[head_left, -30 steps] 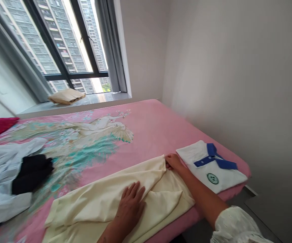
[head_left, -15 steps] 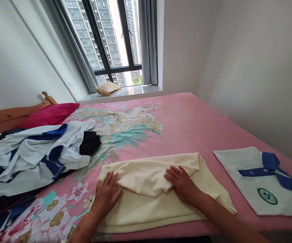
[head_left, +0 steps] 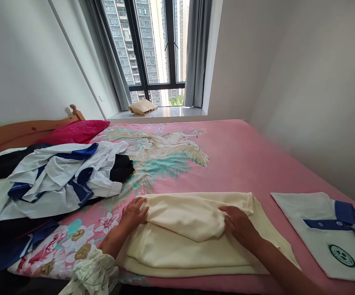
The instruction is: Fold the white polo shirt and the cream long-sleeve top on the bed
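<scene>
A pale yellow garment [head_left: 183, 254] lies partly folded at the front of the bed, its upper layer turned down over the lower one. My left hand [head_left: 134, 214] is at the upper left end of that layer, fingers bent and closed on its edge. On the right side, my right hand [head_left: 239, 225] has its fingers curled together on the loose fold, pinching the cloth. A slanted part of the garment sticks out past my right forearm. Whether it is a sleeve, I cannot tell.
A folded white polo shirt [head_left: 315, 241] with a blue collar and round badge lies to the right. At left sits a pile of white, blue and black clothes [head_left: 63, 176]. Behind it are a red pillow [head_left: 79, 130] and a wooden headboard [head_left: 20, 133]. A beige folded cloth [head_left: 142, 107] rests on the windowsill.
Both hands have gone from lying spread on the cloth to fingers bent on it. The right hand has shifted right, and the upper layer looks flatter. The view has turned slightly left.
</scene>
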Demonstrator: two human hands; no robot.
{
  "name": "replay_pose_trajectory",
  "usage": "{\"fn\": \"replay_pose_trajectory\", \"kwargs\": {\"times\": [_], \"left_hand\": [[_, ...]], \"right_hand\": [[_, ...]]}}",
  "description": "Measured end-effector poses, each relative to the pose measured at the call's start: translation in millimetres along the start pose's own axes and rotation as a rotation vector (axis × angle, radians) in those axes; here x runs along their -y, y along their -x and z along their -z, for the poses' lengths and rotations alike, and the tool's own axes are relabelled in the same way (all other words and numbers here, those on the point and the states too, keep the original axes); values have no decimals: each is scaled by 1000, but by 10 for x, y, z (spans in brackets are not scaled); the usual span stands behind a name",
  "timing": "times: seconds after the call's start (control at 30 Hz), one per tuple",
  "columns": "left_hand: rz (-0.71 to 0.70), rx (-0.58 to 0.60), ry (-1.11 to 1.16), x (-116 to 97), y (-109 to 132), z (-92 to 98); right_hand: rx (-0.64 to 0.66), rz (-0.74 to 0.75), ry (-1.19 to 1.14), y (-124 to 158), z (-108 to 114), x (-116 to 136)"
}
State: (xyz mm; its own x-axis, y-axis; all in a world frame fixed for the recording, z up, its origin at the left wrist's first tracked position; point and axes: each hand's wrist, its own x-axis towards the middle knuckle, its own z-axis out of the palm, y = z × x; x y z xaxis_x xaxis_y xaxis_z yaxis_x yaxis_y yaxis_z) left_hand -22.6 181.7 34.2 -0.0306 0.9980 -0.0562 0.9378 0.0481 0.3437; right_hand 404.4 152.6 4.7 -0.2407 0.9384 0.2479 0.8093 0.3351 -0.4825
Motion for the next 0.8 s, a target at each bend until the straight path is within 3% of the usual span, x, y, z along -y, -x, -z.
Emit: {"fn": "replay_pose_trajectory", "kwargs": {"times": [0.1,0.17,0.27,0.33,0.4,0.6,0.8], "left_hand": [[97,-41,16,-20,-175,-18],[154,-28,40,-13,-272,-37],[182,22,95,26,-361,-56],[177,34,128,42,-382,-60],[173,3,147,29,-382,-59],[145,-110,177,-119,-376,4],[204,-128,262,-222,-422,118]], "right_hand": [[-1,-194,18,-119,56,17],[-52,-197,50,-111,98,76],[-122,25,100,63,103,280],[-76,190,150,228,20,446],[-49,243,209,361,-137,574],[-248,76,205,340,-587,677],[-314,35,164,198,-522,735]]}}
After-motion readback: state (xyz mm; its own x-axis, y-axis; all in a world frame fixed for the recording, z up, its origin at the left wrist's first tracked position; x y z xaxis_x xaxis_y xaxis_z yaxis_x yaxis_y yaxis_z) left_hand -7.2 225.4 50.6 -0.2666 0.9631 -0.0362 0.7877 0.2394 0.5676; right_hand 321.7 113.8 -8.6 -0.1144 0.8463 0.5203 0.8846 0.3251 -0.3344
